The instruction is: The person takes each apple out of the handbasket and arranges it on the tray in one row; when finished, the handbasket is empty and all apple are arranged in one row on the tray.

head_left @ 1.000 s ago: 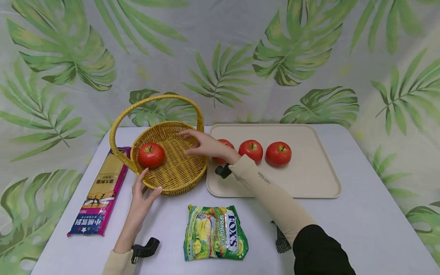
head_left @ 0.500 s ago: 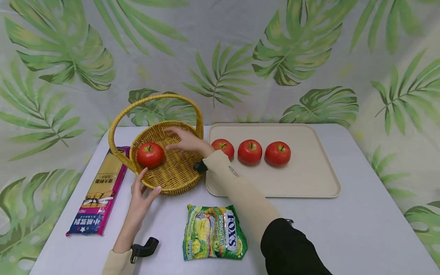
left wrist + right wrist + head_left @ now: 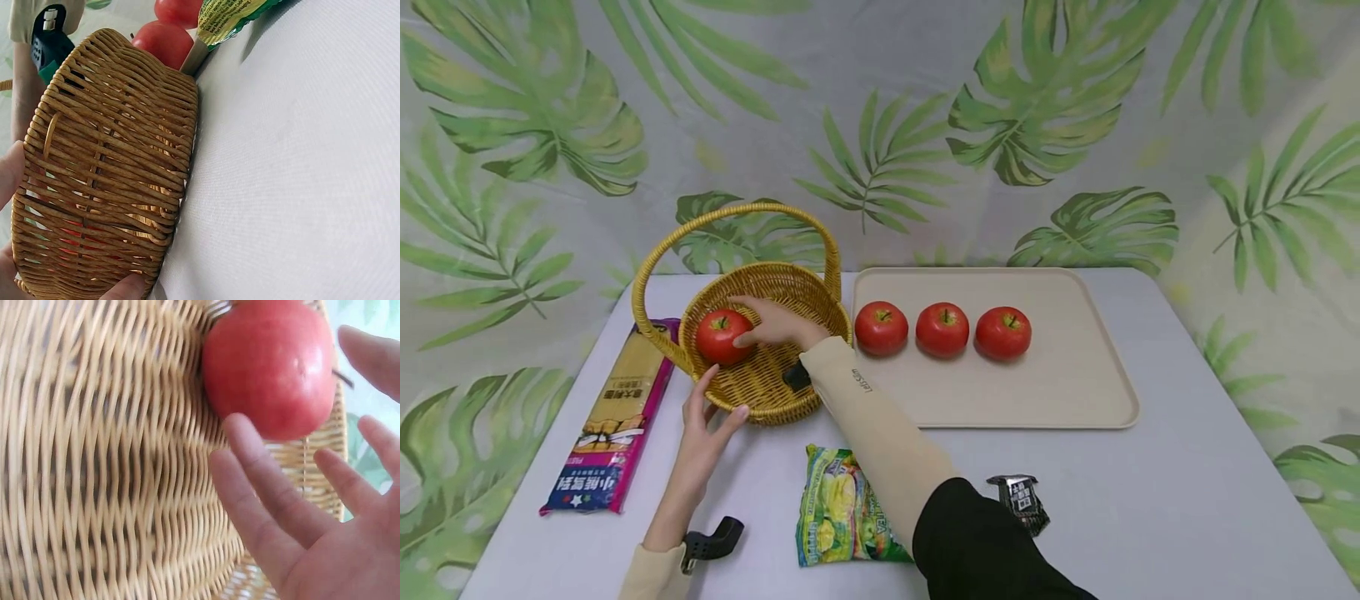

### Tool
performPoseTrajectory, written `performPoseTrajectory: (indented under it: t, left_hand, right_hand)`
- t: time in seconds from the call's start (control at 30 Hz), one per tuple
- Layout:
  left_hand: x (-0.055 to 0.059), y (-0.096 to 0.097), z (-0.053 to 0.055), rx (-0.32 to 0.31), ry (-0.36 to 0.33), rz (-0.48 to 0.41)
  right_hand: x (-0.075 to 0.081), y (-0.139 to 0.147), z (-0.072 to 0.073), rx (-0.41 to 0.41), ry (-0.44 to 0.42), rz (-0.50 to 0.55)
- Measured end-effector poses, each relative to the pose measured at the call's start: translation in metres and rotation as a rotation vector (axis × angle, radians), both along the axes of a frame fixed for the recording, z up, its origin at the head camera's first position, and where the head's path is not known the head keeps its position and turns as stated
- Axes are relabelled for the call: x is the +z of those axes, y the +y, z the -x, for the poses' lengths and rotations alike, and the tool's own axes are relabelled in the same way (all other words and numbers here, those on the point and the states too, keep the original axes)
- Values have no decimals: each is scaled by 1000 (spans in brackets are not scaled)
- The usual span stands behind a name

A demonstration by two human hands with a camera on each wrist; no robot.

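Note:
A yellow wicker basket (image 3: 775, 412) with a tall arched handle stands at the table's left, with one red apple (image 3: 718, 337) inside at its left wall. My left hand (image 3: 700, 437) holds the near rim, with fingertips against the woven side in the left wrist view. My right hand (image 3: 775, 323) reaches into the basket from the right, fingers spread around the apple's right side. In the right wrist view the fingers (image 3: 275, 481) are nearly straight beside the apple; whether they touch it is unclear.
Three more red apples (image 3: 942, 330) lie in a row on a beige tray (image 3: 1037, 400). A pasta packet (image 3: 613, 417) lies left of the basket. The right forearm partly covers a green candy bag (image 3: 835, 508). A small black packet (image 3: 1021, 502) lies near the right elbow.
My right hand has moved left and down, from the basket's right side to the apple inside. My left hand has stayed at the rim.

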State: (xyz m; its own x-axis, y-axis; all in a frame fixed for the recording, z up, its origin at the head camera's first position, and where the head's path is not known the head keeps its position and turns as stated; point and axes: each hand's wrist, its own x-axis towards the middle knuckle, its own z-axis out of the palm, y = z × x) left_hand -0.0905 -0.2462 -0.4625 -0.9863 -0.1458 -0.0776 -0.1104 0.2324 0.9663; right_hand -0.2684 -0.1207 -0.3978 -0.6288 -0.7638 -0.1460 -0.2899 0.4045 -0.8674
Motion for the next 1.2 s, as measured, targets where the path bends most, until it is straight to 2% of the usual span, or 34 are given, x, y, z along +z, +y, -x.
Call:
performPoseTrajectory:
  t: [0.13, 0.2, 0.4, 0.5, 0.77, 1.0, 1.2]
  left_hand:
    - [0, 0, 0, -1, -3, -2]
    - [0, -1, 0, -4, -1, -4]
    - [0, -1, 0, -8, 10, -10]
    - [0, -1, 0, -8, 14, -13]
    - [1, 0, 0, -2, 9, -15]
    - [1, 0, 0, -6, 11, -8]
    - [0, 0, 0, -6, 6, -11]
  right_hand:
    - [0, -5, -5, -19, -62, -1]
    - [1, -7, -8, -24, -63, -11]
    - [1, -15, -13, -63, 85, -158]
    - [-1, -18, -13, -96, 111, -201]
    - [-4, -19, -15, -113, 141, -127]
    - [-4, -18, -16, -152, 176, -185]
    - [-6, -15, -15, -128, 171, -149]
